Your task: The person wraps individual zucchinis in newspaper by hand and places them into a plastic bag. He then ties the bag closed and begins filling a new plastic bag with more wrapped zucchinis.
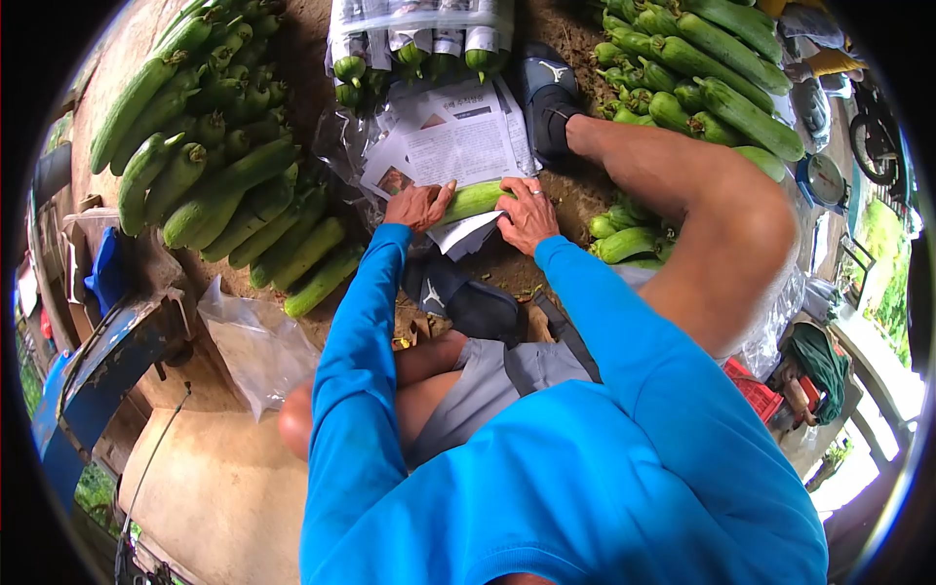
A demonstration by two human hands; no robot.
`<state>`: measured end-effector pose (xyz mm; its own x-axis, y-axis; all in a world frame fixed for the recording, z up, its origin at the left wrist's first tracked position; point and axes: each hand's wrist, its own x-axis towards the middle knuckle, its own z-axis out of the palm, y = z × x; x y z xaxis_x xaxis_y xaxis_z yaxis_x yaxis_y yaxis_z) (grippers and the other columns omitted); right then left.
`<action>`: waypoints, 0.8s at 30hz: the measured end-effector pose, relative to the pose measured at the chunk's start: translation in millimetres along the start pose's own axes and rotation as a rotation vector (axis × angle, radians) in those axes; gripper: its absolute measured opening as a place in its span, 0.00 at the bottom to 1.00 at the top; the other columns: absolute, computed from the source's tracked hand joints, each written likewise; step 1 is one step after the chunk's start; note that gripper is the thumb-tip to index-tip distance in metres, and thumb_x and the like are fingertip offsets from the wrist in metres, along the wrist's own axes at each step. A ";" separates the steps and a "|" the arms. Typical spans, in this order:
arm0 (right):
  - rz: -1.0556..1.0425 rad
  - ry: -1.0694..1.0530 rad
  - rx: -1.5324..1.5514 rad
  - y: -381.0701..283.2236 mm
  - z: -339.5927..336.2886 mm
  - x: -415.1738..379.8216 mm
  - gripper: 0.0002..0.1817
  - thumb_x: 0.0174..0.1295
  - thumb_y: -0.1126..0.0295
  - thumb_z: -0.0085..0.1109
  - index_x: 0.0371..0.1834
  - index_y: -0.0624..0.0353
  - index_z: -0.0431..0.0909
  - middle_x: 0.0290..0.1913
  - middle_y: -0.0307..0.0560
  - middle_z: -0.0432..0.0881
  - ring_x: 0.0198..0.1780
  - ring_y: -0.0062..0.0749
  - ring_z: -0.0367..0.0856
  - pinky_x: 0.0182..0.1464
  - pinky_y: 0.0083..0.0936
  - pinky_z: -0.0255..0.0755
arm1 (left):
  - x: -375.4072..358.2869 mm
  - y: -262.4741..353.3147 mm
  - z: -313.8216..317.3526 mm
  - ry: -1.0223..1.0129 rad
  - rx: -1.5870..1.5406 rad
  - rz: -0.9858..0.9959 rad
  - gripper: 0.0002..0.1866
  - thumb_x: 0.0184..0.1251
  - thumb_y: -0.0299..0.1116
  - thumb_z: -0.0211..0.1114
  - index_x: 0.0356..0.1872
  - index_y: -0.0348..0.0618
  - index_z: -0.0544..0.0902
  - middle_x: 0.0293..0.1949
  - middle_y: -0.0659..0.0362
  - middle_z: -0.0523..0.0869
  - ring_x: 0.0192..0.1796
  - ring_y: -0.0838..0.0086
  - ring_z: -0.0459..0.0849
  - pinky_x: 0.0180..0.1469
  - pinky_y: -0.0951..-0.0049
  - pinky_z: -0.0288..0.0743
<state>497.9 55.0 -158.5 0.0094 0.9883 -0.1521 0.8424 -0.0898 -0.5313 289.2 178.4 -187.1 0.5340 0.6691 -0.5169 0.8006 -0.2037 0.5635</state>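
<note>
A green gourd-like vegetable (pixel 475 201) lies crosswise on the near edge of a stack of printed paper sheets (pixel 462 146). My left hand (pixel 419 206) grips its left end, with the fingers bent over it. Around its right end my right hand (pixel 527 214) is closed, a ring on one finger. A white paper flap (pixel 464 234) hangs below the vegetable between both hands. Beyond the sheets stands a clear plastic bag (pixel 421 21) of paper-wrapped vegetables, their green ends facing me.
Large piles of long green vegetables lie at the left (pixel 219 185) and right (pixel 697 68). Clear plastic (pixel 255 341) lies at the lower left. A dial scale (pixel 824 179) and a red crate (pixel 753 392) are at the right. My shoes (pixel 548 93) flank the papers.
</note>
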 end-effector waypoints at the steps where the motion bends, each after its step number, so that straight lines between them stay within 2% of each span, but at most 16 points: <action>1: 0.000 0.000 0.015 1.0 -2.1 4.0 0.07 0.49 0.70 0.63 0.32 0.55 0.81 0.57 0.40 0.73 0.62 0.46 0.68 0.62 0.45 0.68 | 0.9 1.6 -1.5 0.048 0.080 -0.009 0.33 0.72 0.62 0.48 0.30 0.41 0.86 0.29 0.44 0.86 0.36 0.47 0.84 0.41 0.52 0.76; 2: 0.000 0.000 0.013 2.5 -3.7 7.4 0.07 0.49 0.70 0.63 0.32 0.55 0.81 0.57 0.40 0.73 0.62 0.46 0.68 0.62 0.45 0.68 | 0.8 3.5 -6.0 0.049 0.079 -0.008 0.33 0.72 0.62 0.48 0.30 0.41 0.86 0.29 0.44 0.86 0.36 0.47 0.84 0.41 0.52 0.76; 4: -0.053 0.006 0.018 4.9 -5.0 15.0 0.08 0.50 0.68 0.62 0.33 0.56 0.81 0.55 0.41 0.74 0.59 0.48 0.70 0.61 0.44 0.69 | -0.1 3.7 -17.2 0.264 0.343 0.206 0.23 0.71 0.53 0.55 0.30 0.43 0.85 0.30 0.48 0.84 0.37 0.49 0.82 0.42 0.53 0.76; 5: -0.051 0.003 0.021 6.9 -4.1 19.8 0.08 0.50 0.68 0.62 0.33 0.56 0.81 0.55 0.41 0.74 0.59 0.48 0.70 0.61 0.44 0.69 | -3.2 8.5 -22.7 0.261 0.343 0.204 0.23 0.71 0.53 0.55 0.30 0.43 0.85 0.30 0.48 0.84 0.37 0.49 0.82 0.42 0.53 0.76; 7: -0.028 -0.037 0.047 13.4 -3.1 33.6 0.09 0.51 0.67 0.63 0.34 0.57 0.81 0.53 0.41 0.76 0.56 0.49 0.71 0.58 0.44 0.71 | -12.3 22.2 -34.4 0.549 0.145 0.268 0.11 0.64 0.40 0.64 0.33 0.44 0.81 0.32 0.51 0.81 0.40 0.53 0.80 0.42 0.55 0.74; 8: -0.048 -0.017 0.058 13.1 -6.4 40.3 0.11 0.53 0.64 0.63 0.35 0.58 0.81 0.50 0.45 0.78 0.52 0.52 0.74 0.58 0.44 0.71 | -20.9 26.3 -39.2 0.502 0.209 0.404 0.09 0.57 0.33 0.67 0.36 0.45 0.77 0.35 0.54 0.79 0.41 0.57 0.79 0.43 0.58 0.71; 11: -0.049 -0.111 0.108 27.4 -2.0 64.5 0.12 0.54 0.62 0.64 0.36 0.57 0.82 0.46 0.49 0.80 0.49 0.53 0.77 0.57 0.44 0.72 | -43.1 42.7 -29.8 0.360 0.333 0.691 0.18 0.54 0.36 0.66 0.47 0.45 0.78 0.45 0.54 0.78 0.49 0.59 0.76 0.51 0.60 0.70; 13: -0.030 -0.120 0.092 31.6 -0.5 77.4 0.15 0.55 0.57 0.64 0.38 0.55 0.83 0.46 0.50 0.83 0.48 0.55 0.78 0.57 0.44 0.72 | -47.2 53.8 -12.2 0.357 0.277 0.668 0.26 0.54 0.40 0.67 0.55 0.44 0.76 0.51 0.52 0.76 0.54 0.57 0.75 0.57 0.58 0.68; 14: 0.010 -0.166 0.069 32.1 -1.3 82.0 0.16 0.55 0.55 0.64 0.39 0.55 0.83 0.48 0.49 0.83 0.50 0.55 0.78 0.57 0.44 0.73 | -43.7 49.2 1.4 0.308 0.304 0.576 0.34 0.53 0.44 0.67 0.62 0.41 0.73 0.58 0.49 0.75 0.61 0.53 0.72 0.63 0.54 0.65; 15: 0.052 -0.213 0.043 34.0 -1.4 85.2 0.18 0.55 0.53 0.64 0.40 0.54 0.84 0.50 0.47 0.84 0.52 0.55 0.79 0.57 0.44 0.73 | -39.2 49.4 5.6 0.312 0.303 0.574 0.34 0.53 0.44 0.67 0.62 0.41 0.73 0.58 0.49 0.75 0.61 0.53 0.72 0.63 0.54 0.65; 17: 0.070 -0.258 0.034 33.0 -2.6 92.4 0.21 0.55 0.49 0.63 0.43 0.54 0.83 0.53 0.50 0.83 0.54 0.58 0.79 0.58 0.47 0.73 | -30.3 46.9 13.3 0.365 0.302 0.364 0.37 0.53 0.45 0.68 0.65 0.41 0.70 0.63 0.48 0.72 0.66 0.52 0.69 0.67 0.49 0.61; 19: 0.240 -0.188 0.130 27.1 -7.4 98.6 0.22 0.56 0.51 0.64 0.43 0.58 0.82 0.41 0.57 0.83 0.47 0.56 0.80 0.54 0.48 0.73 | -23.3 41.6 18.1 0.361 0.305 0.353 0.41 0.51 0.44 0.70 0.68 0.42 0.66 0.66 0.47 0.68 0.70 0.51 0.65 0.70 0.46 0.58; 21: 0.317 -0.203 0.141 33.3 -4.2 100.8 0.21 0.56 0.55 0.64 0.47 0.58 0.79 0.44 0.59 0.81 0.49 0.59 0.79 0.53 0.50 0.73 | -15.1 44.2 16.8 0.308 0.369 0.313 0.46 0.48 0.42 0.72 0.70 0.42 0.63 0.67 0.48 0.67 0.71 0.51 0.63 0.71 0.45 0.55; 22: 0.325 -0.140 0.142 36.2 -3.3 98.6 0.20 0.56 0.58 0.62 0.47 0.59 0.78 0.50 0.60 0.78 0.51 0.62 0.78 0.54 0.51 0.74 | -10.3 45.7 15.4 0.334 0.378 0.319 0.47 0.42 0.42 0.75 0.68 0.42 0.64 0.64 0.49 0.69 0.68 0.52 0.66 0.69 0.44 0.57; 23: 0.336 -0.074 0.144 32.3 -6.8 97.5 0.18 0.56 0.61 0.61 0.47 0.59 0.76 0.55 0.61 0.75 0.53 0.65 0.78 0.54 0.52 0.74 | -4.1 47.9 13.3 0.338 0.378 0.316 0.47 0.42 0.42 0.75 0.68 0.42 0.64 0.64 0.49 0.69 0.68 0.52 0.66 0.69 0.44 0.57; 24: 0.315 -0.047 0.118 29.1 -10.2 94.6 0.14 0.56 0.68 0.58 0.45 0.58 0.76 0.57 0.58 0.71 0.54 0.61 0.77 0.54 0.50 0.74 | 2.2 50.2 11.9 0.338 0.398 0.297 0.46 0.38 0.41 0.76 0.64 0.43 0.65 0.59 0.51 0.70 0.64 0.54 0.67 0.67 0.46 0.58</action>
<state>528.8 147.2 -179.8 0.2322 0.9031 -0.3613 0.7339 -0.4064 -0.5442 333.9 161.2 -167.6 0.6868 0.7195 -0.1035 0.7052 -0.6251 0.3345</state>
